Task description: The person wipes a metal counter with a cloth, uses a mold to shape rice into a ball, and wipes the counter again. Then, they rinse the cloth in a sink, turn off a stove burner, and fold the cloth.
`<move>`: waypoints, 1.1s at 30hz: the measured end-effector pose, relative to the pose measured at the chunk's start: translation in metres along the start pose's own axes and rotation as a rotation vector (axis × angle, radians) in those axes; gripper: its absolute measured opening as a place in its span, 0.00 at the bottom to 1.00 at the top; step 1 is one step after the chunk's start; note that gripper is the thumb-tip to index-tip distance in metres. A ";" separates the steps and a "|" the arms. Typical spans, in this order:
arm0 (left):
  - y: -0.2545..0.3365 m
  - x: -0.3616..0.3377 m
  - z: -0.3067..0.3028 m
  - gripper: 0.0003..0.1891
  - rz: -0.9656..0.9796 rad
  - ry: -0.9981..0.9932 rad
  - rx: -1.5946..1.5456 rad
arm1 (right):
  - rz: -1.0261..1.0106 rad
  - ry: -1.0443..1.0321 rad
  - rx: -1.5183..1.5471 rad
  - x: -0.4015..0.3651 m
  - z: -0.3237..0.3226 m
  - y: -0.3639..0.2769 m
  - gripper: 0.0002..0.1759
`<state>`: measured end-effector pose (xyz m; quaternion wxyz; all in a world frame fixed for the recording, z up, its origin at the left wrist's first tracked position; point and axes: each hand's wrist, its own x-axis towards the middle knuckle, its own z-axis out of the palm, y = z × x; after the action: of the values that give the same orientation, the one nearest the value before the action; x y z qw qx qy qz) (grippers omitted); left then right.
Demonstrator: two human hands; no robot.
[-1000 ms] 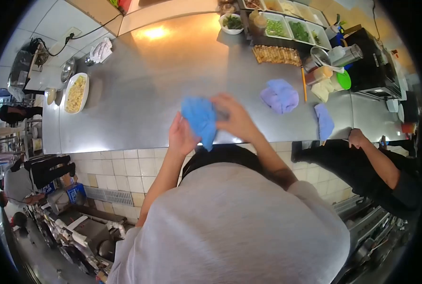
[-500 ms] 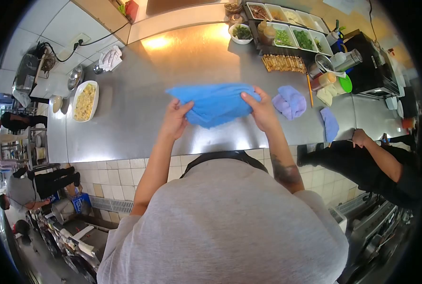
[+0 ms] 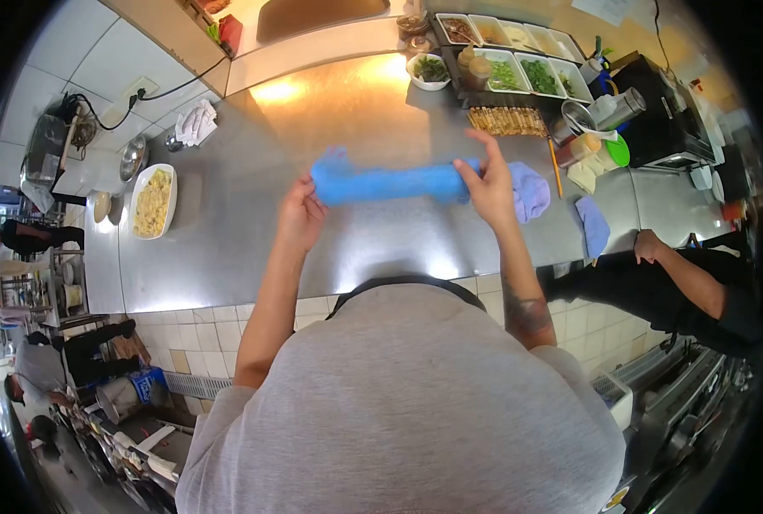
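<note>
A blue cloth (image 3: 390, 185) stretches between my two hands above the steel counter, drawn into a long narrow band and slightly blurred by motion. My left hand (image 3: 302, 214) pinches its left end, fingers curled in. At the other end, my right hand (image 3: 491, 190) has its thumb on the cloth while the index finger points up and away; the remaining fingers are partly hidden behind. Just right of that hand, a crumpled lavender cloth (image 3: 531, 192) lies on the counter. Another folded lavender cloth (image 3: 593, 226) rests near the front edge.
The steel counter (image 3: 227, 248) carries a white dish of yellowish food (image 3: 153, 202) at left. At back right stand trays of chopped greens (image 3: 537, 75), a bowl of leaves (image 3: 429, 70) and a row of pegs (image 3: 507, 121). A co-worker's hand (image 3: 647, 246) is at the right edge.
The blue cloth went from a wide, loose bundle to a narrow band. My hands moved slightly apart, and my right index finger lifted off the cloth.
</note>
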<state>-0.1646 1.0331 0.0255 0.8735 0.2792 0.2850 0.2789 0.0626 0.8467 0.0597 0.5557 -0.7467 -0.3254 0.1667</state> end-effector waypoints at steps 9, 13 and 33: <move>0.002 -0.016 -0.001 0.24 0.029 0.057 0.814 | -0.294 -0.416 -0.245 0.006 -0.021 -0.001 0.21; 0.021 -0.028 -0.003 0.20 0.085 -0.317 1.369 | -0.309 -0.428 -0.365 -0.001 -0.023 0.000 0.22; -0.055 -0.032 0.059 0.15 -0.264 -0.146 0.286 | -0.044 -0.452 0.149 -0.059 0.034 -0.037 0.14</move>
<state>-0.1295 0.9553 0.0410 0.8722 0.3803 0.2916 0.0977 -0.0127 0.8379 0.0763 0.5259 -0.6400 -0.4444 0.3410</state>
